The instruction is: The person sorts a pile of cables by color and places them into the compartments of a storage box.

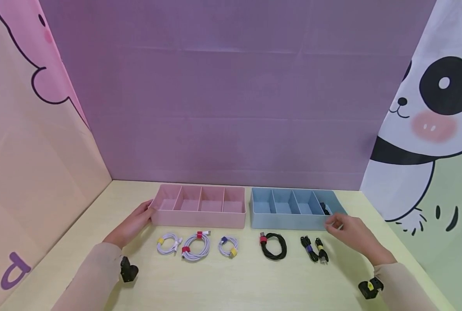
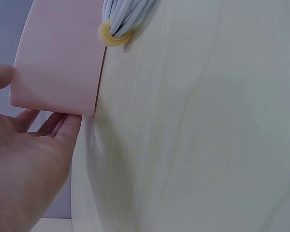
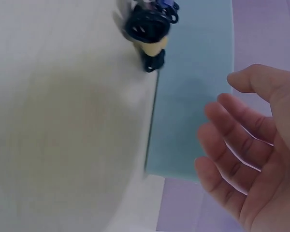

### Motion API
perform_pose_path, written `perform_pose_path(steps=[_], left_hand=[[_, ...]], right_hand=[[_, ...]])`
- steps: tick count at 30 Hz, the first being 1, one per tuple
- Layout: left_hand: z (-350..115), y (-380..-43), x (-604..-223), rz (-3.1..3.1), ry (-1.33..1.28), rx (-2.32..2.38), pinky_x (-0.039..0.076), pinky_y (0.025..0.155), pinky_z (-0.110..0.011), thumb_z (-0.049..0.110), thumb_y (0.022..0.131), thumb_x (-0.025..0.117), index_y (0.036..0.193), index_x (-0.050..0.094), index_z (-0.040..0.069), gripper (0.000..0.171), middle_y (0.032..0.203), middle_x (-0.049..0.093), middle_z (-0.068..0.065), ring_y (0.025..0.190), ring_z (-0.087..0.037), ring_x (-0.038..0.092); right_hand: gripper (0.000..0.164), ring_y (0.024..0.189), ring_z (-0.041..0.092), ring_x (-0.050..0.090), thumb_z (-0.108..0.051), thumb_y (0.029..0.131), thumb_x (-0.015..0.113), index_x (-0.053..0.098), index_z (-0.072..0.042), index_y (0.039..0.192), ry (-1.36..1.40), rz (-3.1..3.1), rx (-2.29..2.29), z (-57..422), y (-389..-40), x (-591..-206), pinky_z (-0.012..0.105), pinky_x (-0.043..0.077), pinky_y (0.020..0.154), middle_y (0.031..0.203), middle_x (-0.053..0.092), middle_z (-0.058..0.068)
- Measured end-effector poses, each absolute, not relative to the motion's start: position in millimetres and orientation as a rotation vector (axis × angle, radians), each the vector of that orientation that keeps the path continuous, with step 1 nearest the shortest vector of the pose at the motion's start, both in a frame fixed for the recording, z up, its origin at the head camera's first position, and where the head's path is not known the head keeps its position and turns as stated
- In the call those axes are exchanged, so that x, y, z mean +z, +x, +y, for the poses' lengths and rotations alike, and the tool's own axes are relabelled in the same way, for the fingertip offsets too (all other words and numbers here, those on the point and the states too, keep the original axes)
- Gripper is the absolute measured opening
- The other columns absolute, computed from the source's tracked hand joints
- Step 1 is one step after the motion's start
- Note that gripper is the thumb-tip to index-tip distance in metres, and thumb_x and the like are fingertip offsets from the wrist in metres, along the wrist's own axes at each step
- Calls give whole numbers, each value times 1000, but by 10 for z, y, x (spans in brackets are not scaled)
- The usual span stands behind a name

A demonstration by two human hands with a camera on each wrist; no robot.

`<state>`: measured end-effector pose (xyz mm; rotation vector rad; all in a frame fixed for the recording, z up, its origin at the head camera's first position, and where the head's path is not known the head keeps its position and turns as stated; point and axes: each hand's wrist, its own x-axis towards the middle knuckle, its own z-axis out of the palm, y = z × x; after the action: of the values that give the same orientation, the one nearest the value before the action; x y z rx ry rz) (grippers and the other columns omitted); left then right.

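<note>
My left hand (image 1: 136, 221) holds the left end of a pink divided box (image 1: 198, 219). In the left wrist view its thumb touches the box's upper edge and its fingers lie against the end wall. My right hand (image 3: 251, 140), fingers loosely bent and holding nothing, is at the front right corner of a blue divided box (image 1: 289, 222). A black item (image 1: 324, 209) shows in the blue box's rightmost compartment, partly hidden by the wall. Nearest that hand lie two short black cable bundles, one with a yellow tie (image 1: 321, 250), one with a purple tie (image 1: 309, 249).
Before the pink box lie coiled white cables: one with a yellow tie (image 1: 169, 244), a larger one with red ties (image 1: 196, 247), and one with blue and yellow ties (image 1: 228, 247). A black cable coil (image 1: 274, 246) with a red tie lies before the blue box. A purple backdrop (image 1: 231, 108) stands behind.
</note>
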<state>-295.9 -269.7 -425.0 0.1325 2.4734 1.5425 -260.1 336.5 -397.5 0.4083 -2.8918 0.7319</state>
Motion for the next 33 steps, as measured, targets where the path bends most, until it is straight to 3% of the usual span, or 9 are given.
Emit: perform_pose_path(steps=[15,23,33], left_hand=[[-2684,-2965,-4236,2481,147,1534,11,118,-63,50,108,34,159,0,1,79,163,5,-26,149,-46,8],[-2682,-2976,-4248,2481,141,1540,12,118,-63,58,104,36,159,0,0,88,163,6,-27,149,-47,8],[-2696,-2967,-4265,2480,162,1551,13,118,-63,45,109,33,159,1,-1,75,162,7,-27,148,-46,11]], right_hand=[[16,71,12,58,-28,95,69,69,-13,99,409,-2933,774,3345,-2576,-4085,33,49,61,80,65,-6],[19,70,13,56,-32,93,71,68,-13,97,395,-3006,745,3317,-2556,-4089,34,47,59,80,65,-4],[23,72,14,55,-36,92,72,67,-14,95,395,-3060,710,3302,-2528,-4092,34,48,60,83,63,-3]])
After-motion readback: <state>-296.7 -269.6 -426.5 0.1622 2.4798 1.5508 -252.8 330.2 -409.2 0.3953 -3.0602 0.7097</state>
